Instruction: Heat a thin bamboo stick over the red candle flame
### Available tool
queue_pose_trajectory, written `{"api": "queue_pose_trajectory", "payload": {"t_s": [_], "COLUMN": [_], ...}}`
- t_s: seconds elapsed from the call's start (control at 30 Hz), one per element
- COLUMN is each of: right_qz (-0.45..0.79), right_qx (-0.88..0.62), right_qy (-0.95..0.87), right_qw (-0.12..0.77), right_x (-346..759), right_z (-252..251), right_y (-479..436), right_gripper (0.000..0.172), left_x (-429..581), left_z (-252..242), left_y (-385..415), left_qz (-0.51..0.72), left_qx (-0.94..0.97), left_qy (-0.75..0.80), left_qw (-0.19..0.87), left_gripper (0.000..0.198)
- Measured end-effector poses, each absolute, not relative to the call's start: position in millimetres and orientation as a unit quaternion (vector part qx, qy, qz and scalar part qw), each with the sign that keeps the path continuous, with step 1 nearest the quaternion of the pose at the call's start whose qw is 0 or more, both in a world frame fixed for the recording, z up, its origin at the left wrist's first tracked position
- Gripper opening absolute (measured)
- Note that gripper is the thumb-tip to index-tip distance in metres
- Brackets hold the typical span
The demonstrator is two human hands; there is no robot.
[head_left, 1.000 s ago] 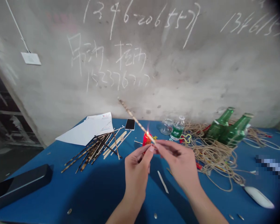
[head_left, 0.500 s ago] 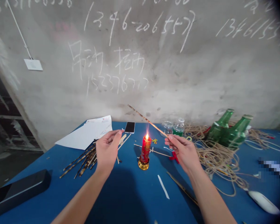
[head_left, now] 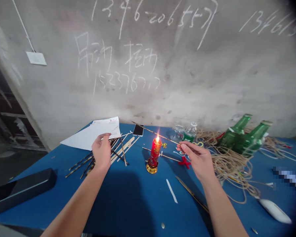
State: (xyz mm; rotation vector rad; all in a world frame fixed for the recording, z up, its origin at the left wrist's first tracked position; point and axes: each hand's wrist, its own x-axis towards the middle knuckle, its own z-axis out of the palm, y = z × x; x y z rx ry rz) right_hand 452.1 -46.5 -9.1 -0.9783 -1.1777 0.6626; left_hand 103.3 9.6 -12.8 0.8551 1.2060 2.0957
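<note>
Blue tabletop (head_left: 128, 200) stands against a grey wall (head_left: 199, 82). Right hand (head_left: 199, 158) pinches one end of a thin stick (head_left: 167, 138), which stretches near the flame of the red candle (head_left: 154, 153); warming it seems the present step. Left hand (head_left: 102, 154) is at the stick pile (head_left: 123, 148), its grip unclear. Next move probably calls for steadiness, with fingers away from the flame.

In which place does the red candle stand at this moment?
In the head view, the red candle stands just right of centre, in its gold holder on the blue table, between the left hand and the right hand.
</note>
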Motion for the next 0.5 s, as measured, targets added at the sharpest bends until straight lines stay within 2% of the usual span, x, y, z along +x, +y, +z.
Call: {"api": "queue_pose_trajectory", "payload": {"t_s": [0.5], "right_qz": [0.282], "right_qx": [-0.448], "right_qy": [-0.538], "right_qw": [0.656], "right_x": [451.1], "right_z": [-8.9], "right_y": [-51.2], "right_gripper": [0.025], "left_x": [101.6], "left_z": [-1.7], "left_y": [0.9], "left_qz": [0.823], "left_qx": [0.298], "left_qy": [0.384], "left_qw": [0.294], "left_gripper": [0.01]}}
